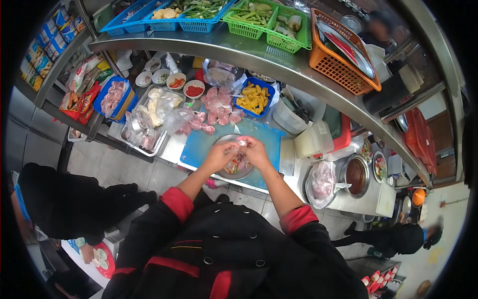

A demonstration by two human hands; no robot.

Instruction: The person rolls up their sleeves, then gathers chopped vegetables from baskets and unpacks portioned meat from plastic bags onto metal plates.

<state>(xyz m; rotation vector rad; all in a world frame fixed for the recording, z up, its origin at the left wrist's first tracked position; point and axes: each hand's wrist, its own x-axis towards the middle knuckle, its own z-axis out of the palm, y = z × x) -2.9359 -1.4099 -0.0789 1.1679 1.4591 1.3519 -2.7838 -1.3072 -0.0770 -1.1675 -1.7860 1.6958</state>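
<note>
Both my hands meet over a round metal bowl [247, 174] on the blue cutting board [194, 144]. Cut food in mixed colours [234, 166] lies in the bowl, partly hidden by my hands. My left hand [222, 154] has its fingers pinched together. My right hand [255, 152] is closed too, its fingertips close to the left ones. A small whitish thing [242, 142] shows between the fingertips; its kind is too small to tell. Pieces of raw pink meat [217, 105] are piled at the board's far edge.
A blue basket of yellow pieces [254, 98] stands behind the board. Left are a metal tray of bagged food [144, 132] and small spice bowls [194, 89]. A steel shelf [249, 55] with vegetable baskets [249, 19] overhangs. People [74, 199] stand left and right.
</note>
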